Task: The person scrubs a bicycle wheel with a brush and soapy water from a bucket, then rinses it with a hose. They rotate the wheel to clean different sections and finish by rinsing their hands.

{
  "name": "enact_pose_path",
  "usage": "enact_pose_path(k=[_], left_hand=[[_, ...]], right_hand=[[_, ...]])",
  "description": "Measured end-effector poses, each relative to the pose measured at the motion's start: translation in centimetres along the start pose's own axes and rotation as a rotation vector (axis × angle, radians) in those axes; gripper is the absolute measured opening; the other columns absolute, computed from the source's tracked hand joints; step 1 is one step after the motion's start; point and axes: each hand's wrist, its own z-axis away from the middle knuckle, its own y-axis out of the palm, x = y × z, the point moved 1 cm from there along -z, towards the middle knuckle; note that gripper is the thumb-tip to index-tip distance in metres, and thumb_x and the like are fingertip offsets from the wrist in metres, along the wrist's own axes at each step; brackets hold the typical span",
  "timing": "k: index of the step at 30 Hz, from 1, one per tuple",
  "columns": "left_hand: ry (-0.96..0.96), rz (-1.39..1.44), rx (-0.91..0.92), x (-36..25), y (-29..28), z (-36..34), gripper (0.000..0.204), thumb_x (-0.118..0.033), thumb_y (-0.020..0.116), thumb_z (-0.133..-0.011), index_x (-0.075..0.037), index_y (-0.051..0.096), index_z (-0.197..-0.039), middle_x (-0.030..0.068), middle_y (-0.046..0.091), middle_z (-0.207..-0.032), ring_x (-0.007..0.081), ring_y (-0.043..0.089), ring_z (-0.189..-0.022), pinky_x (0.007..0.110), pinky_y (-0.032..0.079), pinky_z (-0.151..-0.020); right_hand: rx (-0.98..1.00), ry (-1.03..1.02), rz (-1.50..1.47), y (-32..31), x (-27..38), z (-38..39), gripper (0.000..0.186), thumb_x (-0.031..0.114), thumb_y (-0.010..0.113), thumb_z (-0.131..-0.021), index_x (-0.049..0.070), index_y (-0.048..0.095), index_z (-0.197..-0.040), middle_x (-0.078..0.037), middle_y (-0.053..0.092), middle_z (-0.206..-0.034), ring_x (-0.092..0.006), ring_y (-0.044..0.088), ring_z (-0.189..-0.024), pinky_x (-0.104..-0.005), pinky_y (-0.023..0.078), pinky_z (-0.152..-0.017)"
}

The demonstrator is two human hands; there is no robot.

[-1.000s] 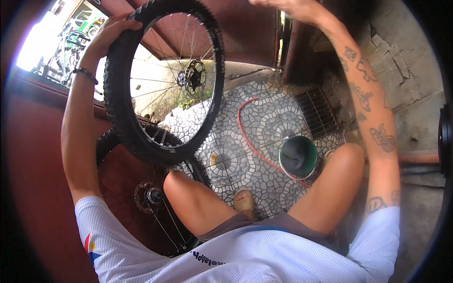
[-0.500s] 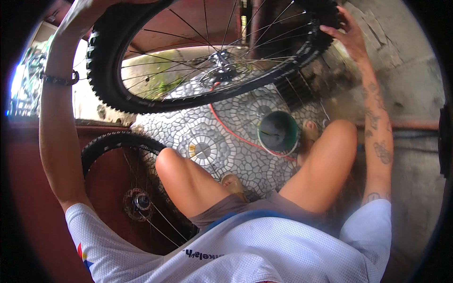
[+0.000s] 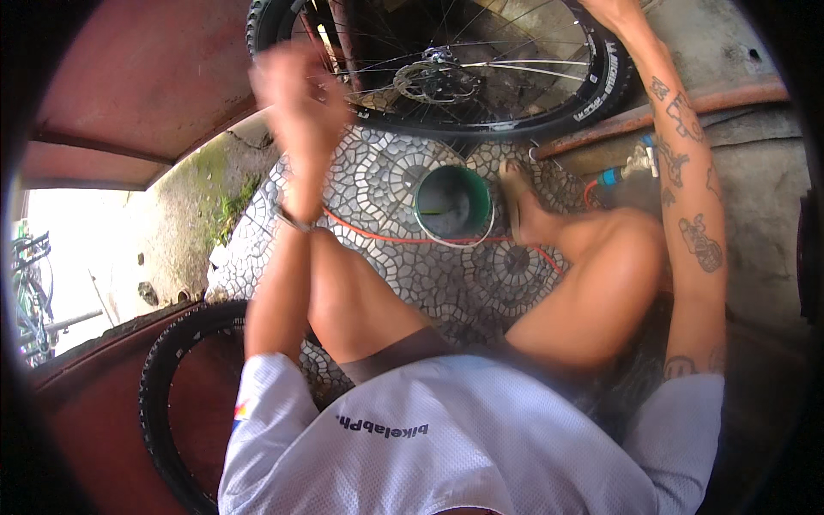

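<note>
A bicycle wheel [image 3: 498,131] with a black knobbly tyre, thin spokes and a disc rotor [image 3: 427,83] stands tilted at the top of the view, its upper part cut off. My left hand [image 3: 300,107] is smeared by motion in front of the wheel's left side; its fingers cannot be made out, and I see nothing plainly held in it. At the top edge, my right hand [image 3: 611,10] is against the wheel's upper right side. Its fingers lie outside the picture, so its grip is hidden.
A green bucket [image 3: 453,206] with a white handle stands between my feet on pebble-mosaic paving [image 3: 378,184]. An orange hose [image 3: 386,239] runs behind it. A second bicycle wheel [image 3: 159,386] leans at lower left by a red panel. A tap [image 3: 635,163] and pipe are at right.
My left hand has come off the wheel and moved right and down. The wheel has shifted right and up in view, my right hand going with it. The view has turned too.
</note>
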Motion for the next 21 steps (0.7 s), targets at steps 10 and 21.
enact_pose_path(k=[10, 21], left_hand=[[-0.149, -0.386, 1.811, -5.0, 19.7, 32.4, 0.051, -0.036, 0.047, -0.104, -0.009, 0.058, -0.145, 0.0156, 0.053, -0.152, 0.0362, 0.048, -0.143, 0.057, 0.040, -0.114], [-0.349, -0.415, 1.843, -4.8, 20.3, 32.1, 0.032, -0.020, 0.062, -0.099, -0.007, 0.070, -0.127, 0.0094, 0.067, -0.137, 0.0307, 0.068, -0.118, 0.041, 0.058, -0.091]], right_hand=[[-0.044, 0.071, -0.020, 0.0, -3.5, -1.3, 0.057, 0.036, 0.089, -0.079, 0.007, 0.067, -0.124, -0.011, 0.075, -0.106, -0.0214, 0.070, -0.100, -0.0365, 0.054, -0.090], [-0.013, 0.095, -0.032, -1.3, -8.2, -1.5, 0.061, 0.047, 0.080, -0.088, 0.006, 0.064, -0.130, -0.014, 0.073, -0.114, -0.0229, 0.068, -0.107, -0.0374, 0.052, -0.095]])
